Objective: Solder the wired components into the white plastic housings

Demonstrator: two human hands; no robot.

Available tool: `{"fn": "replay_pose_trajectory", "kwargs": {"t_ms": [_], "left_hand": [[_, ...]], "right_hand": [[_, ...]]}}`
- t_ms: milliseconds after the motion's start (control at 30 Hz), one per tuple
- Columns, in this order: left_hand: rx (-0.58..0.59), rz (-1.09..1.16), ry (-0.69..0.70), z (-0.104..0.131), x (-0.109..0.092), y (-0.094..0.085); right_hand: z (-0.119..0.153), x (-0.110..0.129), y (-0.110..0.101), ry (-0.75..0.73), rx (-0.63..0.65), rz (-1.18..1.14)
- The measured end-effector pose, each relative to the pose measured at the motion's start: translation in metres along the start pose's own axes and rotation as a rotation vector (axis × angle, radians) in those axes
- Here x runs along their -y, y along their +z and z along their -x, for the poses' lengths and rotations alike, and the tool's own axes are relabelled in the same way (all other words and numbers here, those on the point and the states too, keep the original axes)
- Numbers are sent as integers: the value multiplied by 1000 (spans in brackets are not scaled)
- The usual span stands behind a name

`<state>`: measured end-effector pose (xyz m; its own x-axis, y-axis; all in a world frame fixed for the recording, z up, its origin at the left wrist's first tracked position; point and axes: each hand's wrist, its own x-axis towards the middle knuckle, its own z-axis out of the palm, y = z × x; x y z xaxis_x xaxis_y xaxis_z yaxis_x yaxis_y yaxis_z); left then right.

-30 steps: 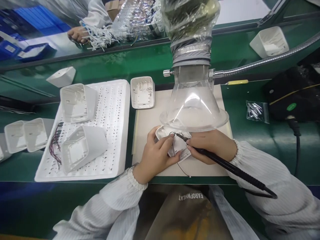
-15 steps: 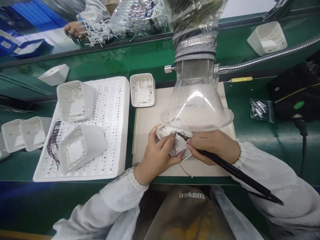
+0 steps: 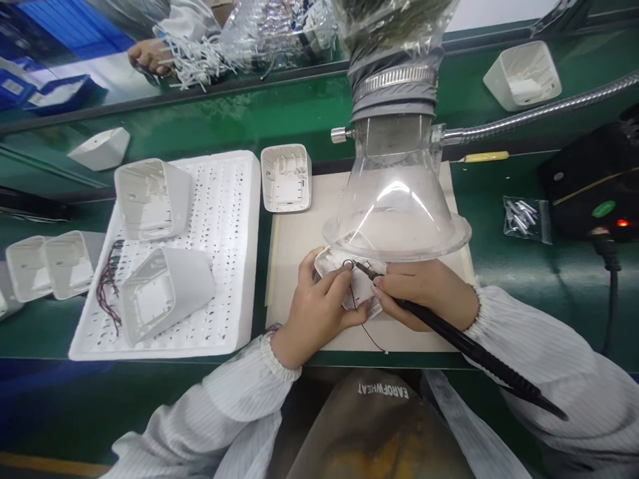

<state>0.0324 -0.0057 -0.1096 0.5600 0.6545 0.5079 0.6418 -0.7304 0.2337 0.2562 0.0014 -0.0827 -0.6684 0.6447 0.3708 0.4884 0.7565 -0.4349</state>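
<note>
My left hand [image 3: 322, 303] is closed on a white plastic housing [image 3: 329, 261], its fingertips beside a small dark ring-shaped part [image 3: 348, 265] inside. A thin dark red wire [image 3: 372, 338] runs from there under my thumb down to the mat. In my right hand [image 3: 424, 289] is a black-handled soldering iron [image 3: 439, 324], gripped like a pen. Its tip points left, at or very near the ring-shaped part; whether it touches I cannot tell. Part of the housing lies behind my hands and beneath a clear fume hood [image 3: 397, 216].
A white foam tray [image 3: 224, 266] at left bears white housings [image 3: 187, 286] and dark red wires [image 3: 106, 286]. Another housing [image 3: 286, 178] stands behind the mat. At right are a yellow-handled tool [image 3: 484, 157], a small parts bag [image 3: 526, 218] and a black soldering station [image 3: 584, 193]. A co-worker's hand [image 3: 150, 56] shows across the bench.
The view has shifted slightly. A red light now glows on the black station at right. My hands hold nearly the same pose, with the iron tip still by the ring-shaped part.
</note>
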Motion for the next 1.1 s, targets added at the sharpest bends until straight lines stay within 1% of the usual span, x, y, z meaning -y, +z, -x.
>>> {"fn": "replay_pose_trajectory", "kwargs": {"t_ms": [233, 467, 667, 933, 1100], "left_hand": [[-19, 4, -21, 0, 0, 2], [-20, 12, -31, 1, 0, 2], [-21, 21, -31, 1, 0, 3], [-32, 26, -23, 0, -1, 2], [-28, 24, -24, 0, -1, 1]], "right_hand": [[-3, 3, 0, -12, -60, 11], [-4, 3, -1, -31, -80, 12], [-5, 5, 0, 1, -118, 5], [-2, 3, 2, 6, -69, 15], [-3, 4, 3, 5, -83, 3]]}}
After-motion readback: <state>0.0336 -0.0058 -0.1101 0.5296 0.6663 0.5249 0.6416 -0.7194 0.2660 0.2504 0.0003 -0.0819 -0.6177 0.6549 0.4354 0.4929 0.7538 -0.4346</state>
